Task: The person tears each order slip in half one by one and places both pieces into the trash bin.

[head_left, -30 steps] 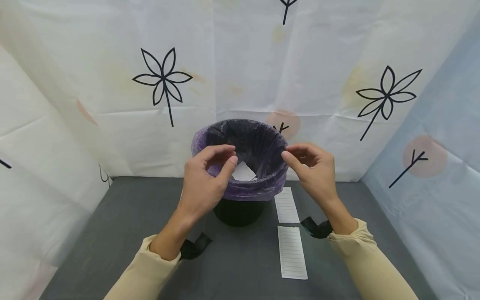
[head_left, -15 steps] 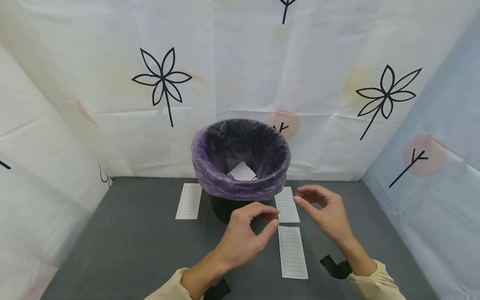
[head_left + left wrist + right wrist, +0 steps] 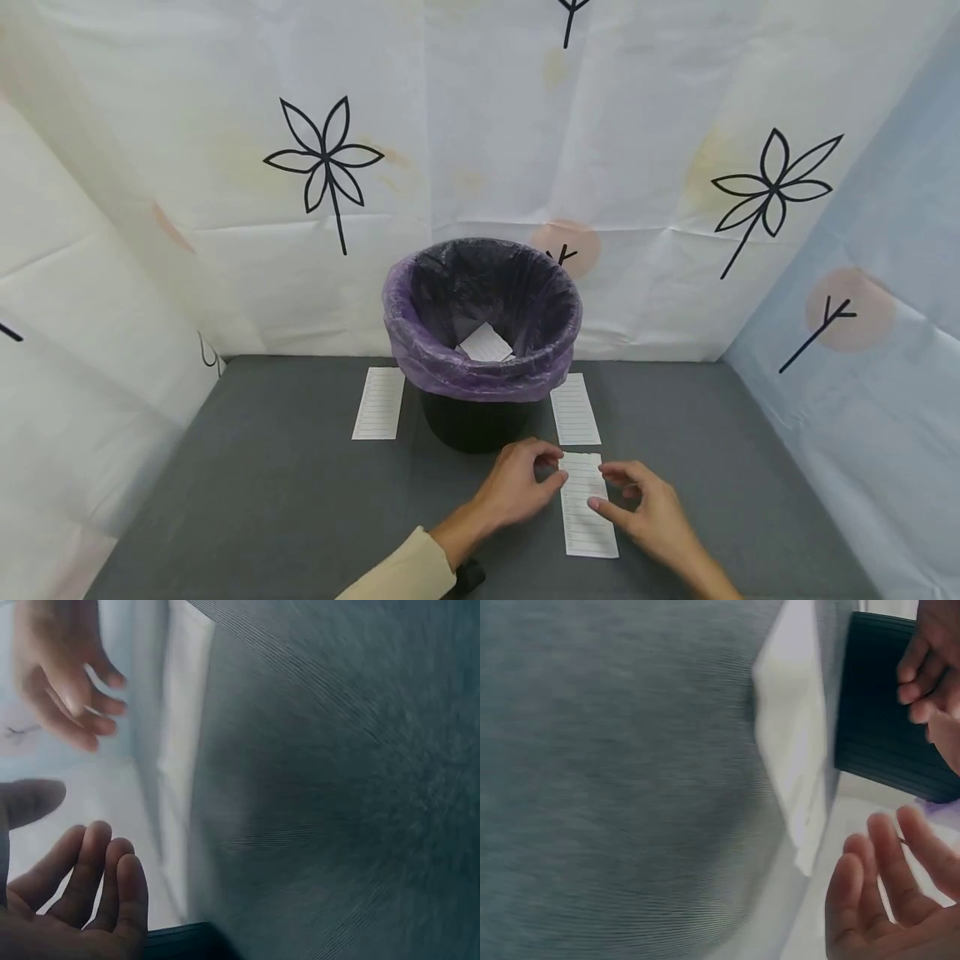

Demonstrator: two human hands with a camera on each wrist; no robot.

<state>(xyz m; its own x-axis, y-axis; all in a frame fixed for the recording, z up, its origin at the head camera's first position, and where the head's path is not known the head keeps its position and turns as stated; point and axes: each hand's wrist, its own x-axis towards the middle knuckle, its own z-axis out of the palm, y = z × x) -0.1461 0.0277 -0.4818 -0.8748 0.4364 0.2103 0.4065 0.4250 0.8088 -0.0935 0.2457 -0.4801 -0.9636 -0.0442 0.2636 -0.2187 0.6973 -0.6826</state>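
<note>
A ruled white paper slip (image 3: 587, 521) lies flat on the grey table in the head view. My left hand (image 3: 519, 485) hovers at its left edge, with fingers loosely bent and nothing between them. On the slip's other side is my right hand (image 3: 647, 510), thumb over the right edge, also holding nothing. Both wrist views show gaps between the fingers and the slip; there the slip (image 3: 791, 712) appears blurred. Behind the hands stands a black bin (image 3: 472, 429) lined with a purple bag (image 3: 480, 383). White paper (image 3: 486, 342) lies inside it.
A second ruled slip (image 3: 575, 412) lies just beyond the near one, right of the bin. Another slip (image 3: 378, 404) is left of the bin. White patterned cloth (image 3: 480, 125) hangs behind the grey table (image 3: 262, 483) and along its sides.
Both hands have come down and back from the bin's rim to either side of the near slip. The left hand has also moved right. Bin and slips stay put.
</note>
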